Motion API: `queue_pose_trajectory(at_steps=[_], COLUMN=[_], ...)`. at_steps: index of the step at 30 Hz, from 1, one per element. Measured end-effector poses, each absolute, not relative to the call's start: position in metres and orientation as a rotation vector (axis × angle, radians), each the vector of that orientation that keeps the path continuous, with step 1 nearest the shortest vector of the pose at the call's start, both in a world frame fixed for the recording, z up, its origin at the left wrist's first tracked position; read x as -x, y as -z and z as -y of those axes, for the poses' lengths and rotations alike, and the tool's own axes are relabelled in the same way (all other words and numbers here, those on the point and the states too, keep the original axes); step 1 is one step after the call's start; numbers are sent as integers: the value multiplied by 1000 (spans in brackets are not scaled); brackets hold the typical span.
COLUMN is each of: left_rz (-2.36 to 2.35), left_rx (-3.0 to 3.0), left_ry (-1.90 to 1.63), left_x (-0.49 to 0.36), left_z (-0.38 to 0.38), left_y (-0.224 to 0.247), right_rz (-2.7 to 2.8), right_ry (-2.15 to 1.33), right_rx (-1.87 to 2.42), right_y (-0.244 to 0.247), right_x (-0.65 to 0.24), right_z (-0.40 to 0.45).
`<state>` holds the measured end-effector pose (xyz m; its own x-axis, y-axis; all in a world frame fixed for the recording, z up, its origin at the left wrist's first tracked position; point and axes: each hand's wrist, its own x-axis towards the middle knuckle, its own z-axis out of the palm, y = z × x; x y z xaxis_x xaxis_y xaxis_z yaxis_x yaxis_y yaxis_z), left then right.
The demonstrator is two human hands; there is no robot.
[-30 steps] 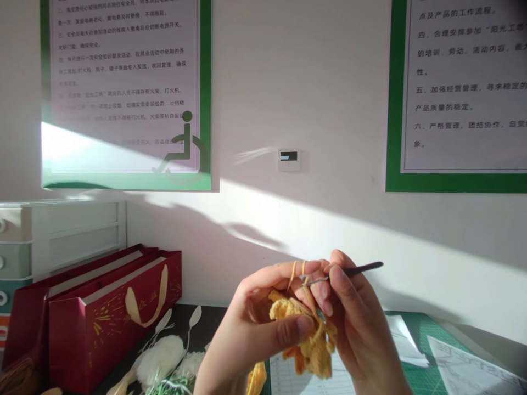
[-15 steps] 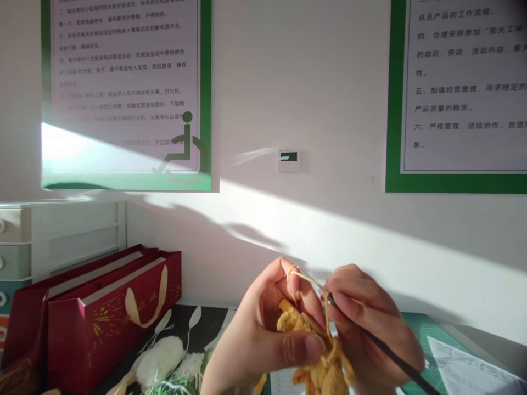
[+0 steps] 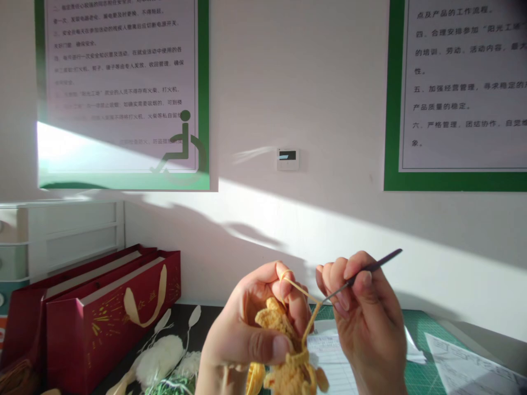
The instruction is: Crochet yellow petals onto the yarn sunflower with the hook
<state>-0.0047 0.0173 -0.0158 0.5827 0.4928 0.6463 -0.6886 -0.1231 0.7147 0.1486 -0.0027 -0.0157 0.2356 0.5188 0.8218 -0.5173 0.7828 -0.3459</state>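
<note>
Sunlight slants across a smooth white wall (image 3: 255,225); stiff red gift bags (image 3: 76,351) stand at eight o'clock, a gridded green mat (image 3: 420,378) lies at four. The knobbly, ruffled yellow crochet piece (image 3: 288,378) is near six o'clock. Compared with half a second ago, the slim hook (image 3: 381,260) points its dark handle towards two, its tip well away from the left forefinger. The left hand (image 3: 247,332) pinches the piece, yarn (image 3: 312,322) looped over that finger; the right hand (image 3: 366,318) grips the hook, whose tiny tip seems to catch the strand.
</note>
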Motion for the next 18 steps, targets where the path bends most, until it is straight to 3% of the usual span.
queue_pose_trajectory(at_steps=[7,18], left_rz=[-118,-299], left_rx=[-1585,-1421], left_ry=[-1229,-1366], left_x=[9,-7], left_z=[-5,9], left_y=[8,5], right_rz=[1114,1125], right_ry=[-1174,-744], right_rx=[76,233], right_y=[16,29], right_x=[-142,-135], right_z=[-2,-2])
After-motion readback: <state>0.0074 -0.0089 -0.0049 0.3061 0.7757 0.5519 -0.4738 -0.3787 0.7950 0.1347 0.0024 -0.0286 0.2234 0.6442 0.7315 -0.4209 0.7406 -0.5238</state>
